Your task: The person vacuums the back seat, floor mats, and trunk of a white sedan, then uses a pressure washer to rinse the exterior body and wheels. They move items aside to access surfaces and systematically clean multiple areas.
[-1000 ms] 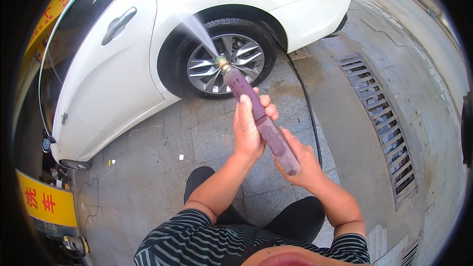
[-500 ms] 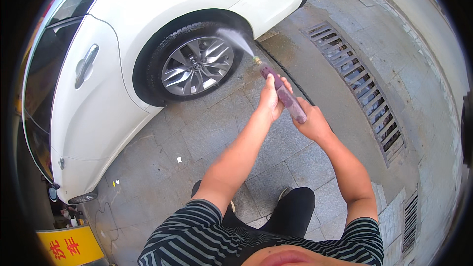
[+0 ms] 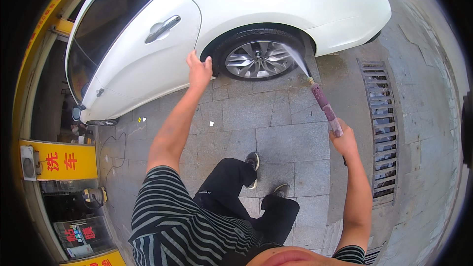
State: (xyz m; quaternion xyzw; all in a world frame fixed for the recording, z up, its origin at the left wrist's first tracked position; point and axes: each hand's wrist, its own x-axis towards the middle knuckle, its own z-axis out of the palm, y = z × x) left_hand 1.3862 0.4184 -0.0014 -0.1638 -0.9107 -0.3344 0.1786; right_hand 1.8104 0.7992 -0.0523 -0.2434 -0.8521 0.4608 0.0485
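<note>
My right hand (image 3: 345, 142) is wrapped around the rear end of a long, purplish spray gun (image 3: 323, 103) with a brass-coloured nozzle. A white jet of water (image 3: 295, 58) fans up and left from the nozzle onto the rear wheel (image 3: 258, 60) of a white car (image 3: 276, 2). My left hand (image 3: 199, 72) is off the gun, raised in front of the car's side between the door and the wheel. Its fingers are apart and partly bent, with nothing in them. Only a short dark piece of hose shows below my right hand.
A metal drain grate (image 3: 384, 133) runs along the right of the grey paving (image 3: 246, 113). Far left are a yellow sign (image 3: 79, 160), a yellow-and-black canister vacuum (image 3: 94, 197) and a thin cable (image 3: 123, 150) on the ground. A small white scrap (image 3: 211, 123) lies mid-paving.
My left hand has let go of the spray gun and moved left and up. My right hand keeps the gun, the jet still running. The view has shifted, showing more of the shopfront and car's rear.
</note>
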